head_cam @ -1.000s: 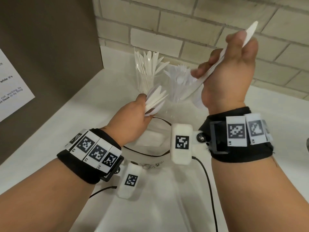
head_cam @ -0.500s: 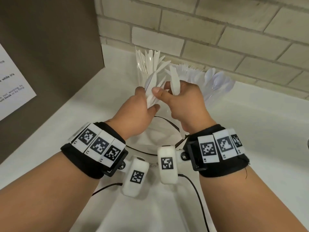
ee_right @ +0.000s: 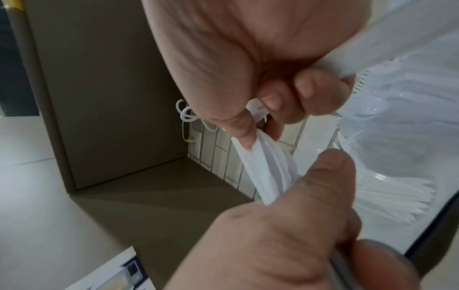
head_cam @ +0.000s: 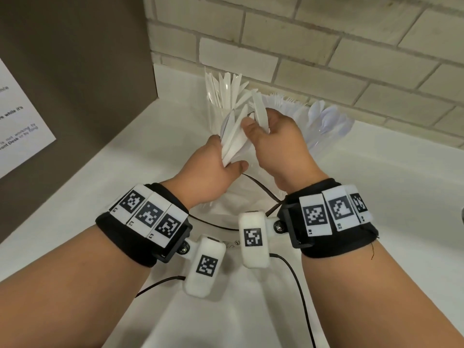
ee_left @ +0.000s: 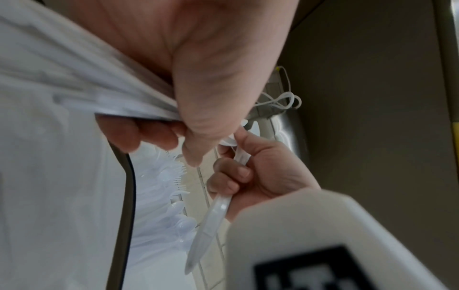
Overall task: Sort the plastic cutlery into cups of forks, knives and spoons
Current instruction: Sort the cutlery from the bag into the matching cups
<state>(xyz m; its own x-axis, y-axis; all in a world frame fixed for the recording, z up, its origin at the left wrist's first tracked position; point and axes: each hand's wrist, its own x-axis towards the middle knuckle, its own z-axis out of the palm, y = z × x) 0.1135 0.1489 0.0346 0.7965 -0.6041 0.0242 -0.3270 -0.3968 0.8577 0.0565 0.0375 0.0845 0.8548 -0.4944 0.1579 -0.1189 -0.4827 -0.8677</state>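
My left hand (head_cam: 232,160) grips a fanned bundle of white plastic knives (head_cam: 234,136) by their handles, just in front of the cups. My right hand (head_cam: 256,125) is beside it, fingers curled round a single white knife (head_cam: 259,109) that points up, with its thumb against the bundle. In the left wrist view the single knife (ee_left: 211,225) sticks out below the right hand (ee_left: 255,172). The right wrist view shows the bundle (ee_right: 270,170) pinched under the left thumb. Against the wall stand a clear cup of knives (head_cam: 223,96), one of forks (head_cam: 283,102) and one of spoons (head_cam: 326,119).
A brick wall (head_cam: 326,46) runs behind the cups. A tall grey-brown panel (head_cam: 75,71) with a white paper notice (head_cam: 15,126) closes off the left side. Black cables (head_cam: 261,189) trail over the white counter (head_cam: 150,151) below my wrists.
A second ago my right hand was raised at the upper right with one piece of cutlery. It has come down and left to the bundle. My left hand has lifted the bundle slightly.
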